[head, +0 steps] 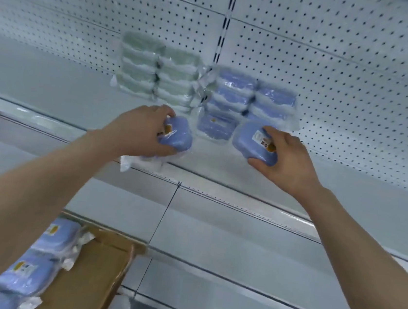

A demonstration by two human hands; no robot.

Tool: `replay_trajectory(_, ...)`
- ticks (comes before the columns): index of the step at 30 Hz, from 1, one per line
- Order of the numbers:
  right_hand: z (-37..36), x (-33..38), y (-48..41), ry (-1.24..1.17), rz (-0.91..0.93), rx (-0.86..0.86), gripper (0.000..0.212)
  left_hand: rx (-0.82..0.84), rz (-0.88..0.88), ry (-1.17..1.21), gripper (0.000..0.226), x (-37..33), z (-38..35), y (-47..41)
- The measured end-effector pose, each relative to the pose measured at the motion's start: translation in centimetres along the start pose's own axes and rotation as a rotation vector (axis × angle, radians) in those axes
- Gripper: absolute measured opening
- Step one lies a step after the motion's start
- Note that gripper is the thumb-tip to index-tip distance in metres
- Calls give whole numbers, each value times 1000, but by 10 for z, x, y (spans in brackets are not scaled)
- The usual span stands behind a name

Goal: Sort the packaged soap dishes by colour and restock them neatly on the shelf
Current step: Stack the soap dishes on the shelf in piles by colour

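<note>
Head view, 7 o'clock: brown cardboard box (98,267) holding blue wrapped soap dishes (41,257).
Left hand (134,131): arm outstretched, fingers clasping a blue plastic-wrapped soap dish (177,136) above the shelf edge.
Right hand (286,158): arm outstretched, gripping another blue packaged dish (252,144).
12 o'clock: green stacks (156,70) beside blue stacks (250,96) on white metal shelf (213,155).

Two hands (139,129) — each holding one blue dish (177,136)

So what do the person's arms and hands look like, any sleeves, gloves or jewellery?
Both forearms are bare as far as the picture shows, with no sleeves in view. The left hand and right hand wear no gloves, and no rings, watch or bracelets are visible.
</note>
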State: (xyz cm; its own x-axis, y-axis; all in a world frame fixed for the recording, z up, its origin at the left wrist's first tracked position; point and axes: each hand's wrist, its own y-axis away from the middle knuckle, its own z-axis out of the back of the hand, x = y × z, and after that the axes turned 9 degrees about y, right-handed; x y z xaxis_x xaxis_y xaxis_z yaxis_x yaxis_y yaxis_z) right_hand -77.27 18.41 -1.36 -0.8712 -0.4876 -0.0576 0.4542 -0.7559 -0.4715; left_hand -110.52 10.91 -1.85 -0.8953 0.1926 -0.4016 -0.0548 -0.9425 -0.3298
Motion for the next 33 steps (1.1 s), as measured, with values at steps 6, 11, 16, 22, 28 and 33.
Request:
replay_trajectory(6,-9,-86,-27,35,-128,35,76,45,-188,-159,74,-41,-27,-118)
replay_trajectory(11,-28,-123,-54,16,-117,66,73,188,-220,-264,67,-57,-62,-191)
replay_trajectory(16,-43,-129,-81,-43,-63,154,74,265,-264,-297,56,-44,-97,-221)
replay_trajectory(22,-80,-112,-108,-130,54,193,66,61,-270,-254,50,-20,-122,-205)
replay_trajectory(28,-114,-102,-109,91,224,-5,50,37,-232,-366,86,-10,-131,-190)
replay_trajectory(33,-120,-94,-101,268,200,-67,53,-8,-281,-415,99,-8,-138,-197)
